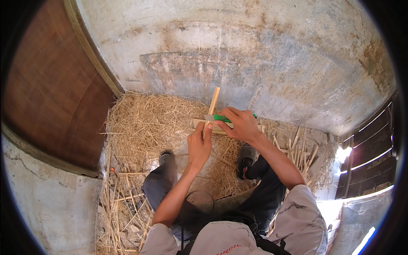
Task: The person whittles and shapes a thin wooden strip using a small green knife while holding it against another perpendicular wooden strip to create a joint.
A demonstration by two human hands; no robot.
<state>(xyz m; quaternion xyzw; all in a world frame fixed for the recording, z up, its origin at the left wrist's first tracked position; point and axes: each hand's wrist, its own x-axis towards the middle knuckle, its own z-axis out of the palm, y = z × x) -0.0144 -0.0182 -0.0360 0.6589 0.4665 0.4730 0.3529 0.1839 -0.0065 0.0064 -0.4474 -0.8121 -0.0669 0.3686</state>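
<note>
My left hand (199,143) is closed around the lower end of a pale wooden strip (214,100), which points up and slightly right toward the wall. In my right hand (242,124) is a green-handled knife (222,119), gripped by the handle. Its blade lies across the strip, just above my left fingertips. Behind both hands a light wooden piece (196,123) lies sideways, partly covered by them. The lower end of the strip is hidden by my left fingers.
Curled shavings (144,121) heap up along the wall (238,55). Loose sticks lie at the lower left (121,212) and at the right (301,148). A brown door panel (55,93) stands at the left. My shoes (245,163) rest among the shavings.
</note>
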